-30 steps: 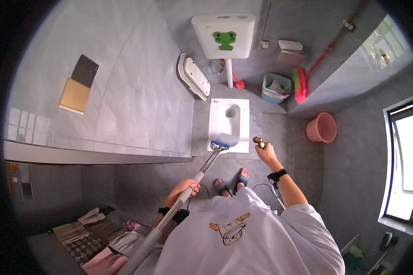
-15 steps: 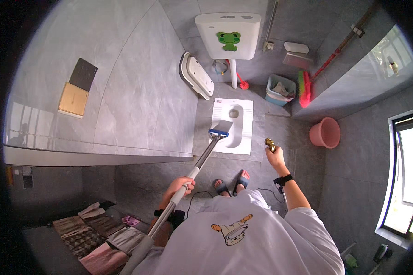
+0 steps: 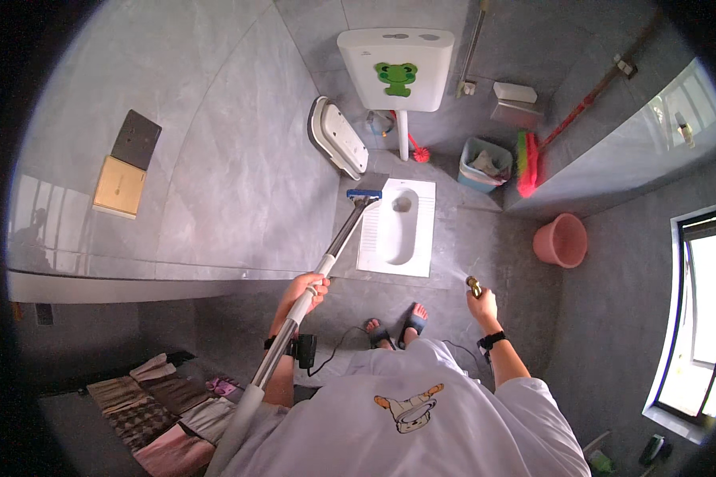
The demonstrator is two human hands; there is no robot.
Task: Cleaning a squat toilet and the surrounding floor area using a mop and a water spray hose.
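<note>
My left hand (image 3: 306, 290) is wrapped round the pole of a long-handled mop (image 3: 338, 242). The mop's blue-edged head (image 3: 364, 195) is at the upper left edge of the white squat toilet (image 3: 398, 226). To the right, my right hand (image 3: 483, 304) grips a brass spray nozzle (image 3: 474, 285). A faint spray of water leaves the nozzle toward the toilet's lower right side. Whether a hose joins the nozzle is hidden by my hand.
Beyond the toilet hang a white cistern (image 3: 394, 67) and its pipe, with a red toilet brush (image 3: 421, 154) alongside. A blue bin (image 3: 485, 163), a broom (image 3: 527, 163) and a pink bucket (image 3: 561, 240) stand right. Mats (image 3: 139, 405) lie lower left.
The mop head has moved left and away from me, from over the toilet to its far left edge. My right hand has come nearer, and water spray now shows at the nozzle.
</note>
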